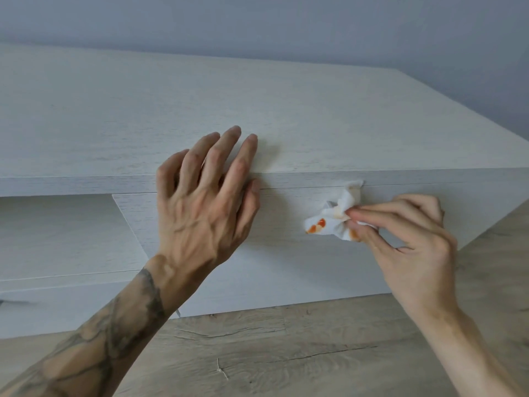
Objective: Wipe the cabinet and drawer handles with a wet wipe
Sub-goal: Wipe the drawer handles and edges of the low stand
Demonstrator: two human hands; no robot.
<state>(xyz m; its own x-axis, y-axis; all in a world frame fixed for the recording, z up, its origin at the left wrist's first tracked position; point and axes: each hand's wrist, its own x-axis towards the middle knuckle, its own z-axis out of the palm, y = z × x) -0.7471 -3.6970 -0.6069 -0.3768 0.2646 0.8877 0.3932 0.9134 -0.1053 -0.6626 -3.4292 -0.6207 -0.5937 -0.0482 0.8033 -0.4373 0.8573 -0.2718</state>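
A low white wood-grain cabinet [200, 110] fills the view. My left hand [200, 207] rests over its top front edge, fingers spread on the top and thumb against the drawer front [286, 259]. My right hand [412, 242] pinches a crumpled white wet wipe [332, 219] with orange stains. The wipe touches the upper part of that drawer front, its top corner at the gap under the cabinet top. A recessed drawer front [57, 239] lies to the left. No separate handle shows near the wipe.
Wood-look floor [286, 353] runs below and to the right of the cabinet. A grey wall [257, 24] stands behind it. A small dark object [11, 302] shows at the far left edge on a lower drawer.
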